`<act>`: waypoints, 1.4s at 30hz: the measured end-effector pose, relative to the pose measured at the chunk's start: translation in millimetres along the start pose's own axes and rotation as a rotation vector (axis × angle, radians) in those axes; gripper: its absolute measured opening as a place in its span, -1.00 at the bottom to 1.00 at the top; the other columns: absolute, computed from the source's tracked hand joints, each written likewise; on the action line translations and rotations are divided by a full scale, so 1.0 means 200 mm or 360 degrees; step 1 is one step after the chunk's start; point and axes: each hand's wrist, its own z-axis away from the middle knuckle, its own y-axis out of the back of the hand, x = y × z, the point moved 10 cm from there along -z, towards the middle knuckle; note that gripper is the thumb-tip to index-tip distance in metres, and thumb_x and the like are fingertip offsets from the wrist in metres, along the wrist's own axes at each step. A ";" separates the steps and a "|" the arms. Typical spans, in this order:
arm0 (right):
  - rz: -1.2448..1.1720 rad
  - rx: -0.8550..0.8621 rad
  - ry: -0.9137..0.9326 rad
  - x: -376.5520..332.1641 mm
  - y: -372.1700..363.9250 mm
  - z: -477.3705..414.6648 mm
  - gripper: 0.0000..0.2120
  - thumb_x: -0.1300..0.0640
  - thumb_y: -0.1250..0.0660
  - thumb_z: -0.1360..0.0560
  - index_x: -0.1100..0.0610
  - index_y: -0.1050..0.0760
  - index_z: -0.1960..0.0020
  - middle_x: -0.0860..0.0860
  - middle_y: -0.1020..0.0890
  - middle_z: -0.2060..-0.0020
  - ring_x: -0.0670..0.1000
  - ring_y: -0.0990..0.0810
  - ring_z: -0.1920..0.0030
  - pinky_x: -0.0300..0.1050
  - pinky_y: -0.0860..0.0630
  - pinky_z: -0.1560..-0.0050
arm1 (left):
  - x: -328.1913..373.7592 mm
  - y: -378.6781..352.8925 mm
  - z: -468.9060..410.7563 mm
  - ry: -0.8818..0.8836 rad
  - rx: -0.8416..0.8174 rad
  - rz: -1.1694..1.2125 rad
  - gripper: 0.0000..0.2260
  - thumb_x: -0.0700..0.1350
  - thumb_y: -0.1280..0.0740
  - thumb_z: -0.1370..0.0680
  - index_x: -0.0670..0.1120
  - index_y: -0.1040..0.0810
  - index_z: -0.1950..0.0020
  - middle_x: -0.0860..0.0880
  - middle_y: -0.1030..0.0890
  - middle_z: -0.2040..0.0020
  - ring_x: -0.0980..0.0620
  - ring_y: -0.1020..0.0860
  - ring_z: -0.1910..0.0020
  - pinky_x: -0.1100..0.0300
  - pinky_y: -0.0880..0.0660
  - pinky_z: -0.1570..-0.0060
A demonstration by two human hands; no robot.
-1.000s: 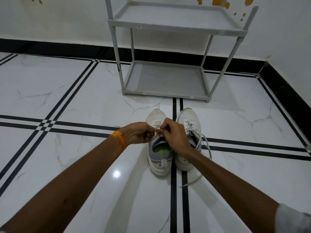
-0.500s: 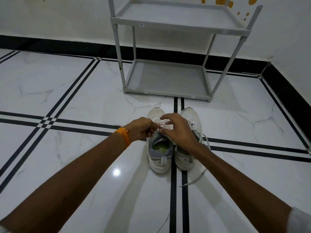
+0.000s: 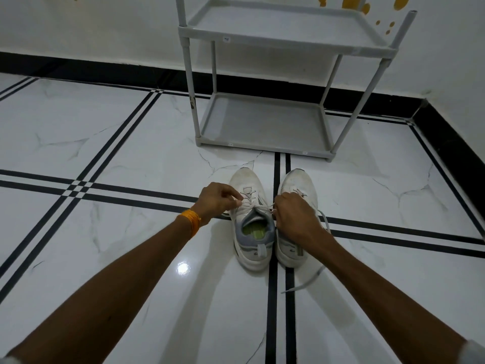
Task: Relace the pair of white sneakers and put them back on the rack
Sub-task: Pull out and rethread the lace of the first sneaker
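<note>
Two white sneakers stand side by side on the floor, toes pointing at the rack. The left sneaker (image 3: 249,232) has a grey collar and a green insole. My left hand (image 3: 216,202) pinches one end of its lace at the shoe's left side. My right hand (image 3: 295,219) grips the other end on the right, and the lace (image 3: 263,207) runs taut across the tongue between them. My right hand covers part of the right sneaker (image 3: 299,183), whose loose lace (image 3: 307,281) trails on the floor behind it.
A grey two-shelf rack (image 3: 265,122) stands against the wall just beyond the sneakers, both shelves bare. White marble floor with black stripes surrounds the shoes. A black skirting (image 3: 446,143) runs along the back and right walls. An orange band is on my left wrist.
My hands have moved apart from the middle of the left sneaker, pulling the lace ends out to each side. The sneakers have not shifted.
</note>
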 end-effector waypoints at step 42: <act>0.0431 -0.0027 -0.0168 0.07 -0.03 0.02 -0.75 0.18 -0.30 -0.49 0.13 -0.42 -0.16 0.09 -0.58 -0.08 0.15 -0.57 -0.08 0.00 -0.48 0.10 | -0.42 0.21 0.09 0.0593 0.0733 0.0053 -0.90 -0.28 -0.41 -0.39 -0.22 -0.51 0.18 -0.16 -0.59 0.33 -0.01 -0.51 0.49 0.14 -0.56 0.28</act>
